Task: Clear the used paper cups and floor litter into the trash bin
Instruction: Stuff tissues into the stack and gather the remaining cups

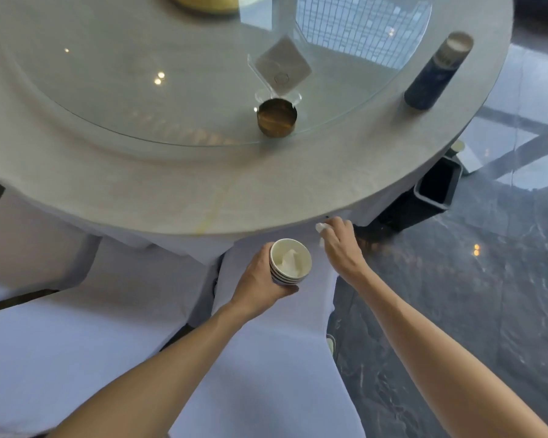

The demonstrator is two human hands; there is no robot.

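My left hand (260, 279) grips a stack of several white paper cups (290, 260) from the left side, held below the round table's near edge. A crumpled white tissue lies inside the top cup. My right hand (342, 248) is just right of the stack, fingers pinched on a small white scrap of paper (320, 227) close under the table rim. A dark rectangular trash bin (437, 191) stands on the floor to the right, partly hidden by the table.
A round table (140, 191) with a glass turntable carries a brass cup (276, 117), an acrylic card stand (282, 67) and a dark blue bottle (437, 74). White-covered chairs (276, 358) stand below me. Dark glossy floor (456, 295) lies to the right.
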